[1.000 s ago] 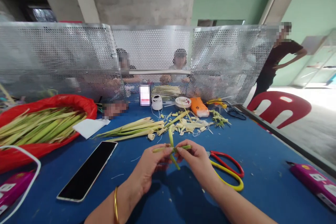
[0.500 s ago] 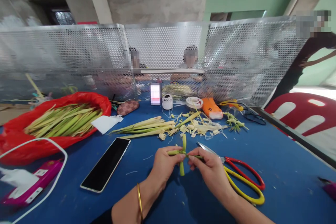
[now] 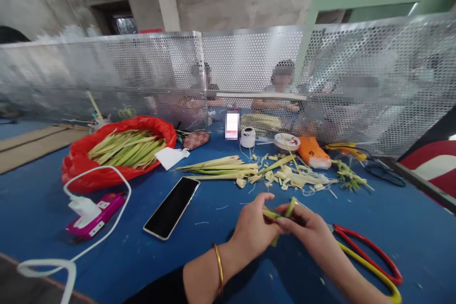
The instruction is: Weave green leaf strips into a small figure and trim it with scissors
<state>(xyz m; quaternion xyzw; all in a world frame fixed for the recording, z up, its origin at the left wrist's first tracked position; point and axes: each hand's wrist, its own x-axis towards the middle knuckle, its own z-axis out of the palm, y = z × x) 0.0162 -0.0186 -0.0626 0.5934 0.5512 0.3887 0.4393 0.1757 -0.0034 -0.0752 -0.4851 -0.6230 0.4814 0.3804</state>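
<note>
Both of my hands meet over the front of the table, around a small piece made of green leaf strips (image 3: 291, 207). My left hand (image 3: 252, 229) is closed on it, with one finger lifted off. The fingers of my right hand (image 3: 305, 224) pinch the same piece from the other side, where a strip stands up in a bend. Most of the piece is hidden behind the fingers. Scissors (image 3: 374, 254) with red and yellow handles lie beside my right hand, their blades partly covered by it.
Long leaf strips (image 3: 217, 167) and pale scraps (image 3: 292, 178) lie beyond my hands. A red bag (image 3: 71, 161) of leaves, a phone (image 3: 172, 208) and a magenta power strip (image 3: 107, 206) are leftward. Thread (image 3: 248, 138) and a tape roll (image 3: 287, 142) stand before a perforated metal screen (image 3: 245, 52).
My view has turned left, so everything sits further right. The strips formed an open cross between my hands; now they are bent and mostly covered, with my hands closer together.
</note>
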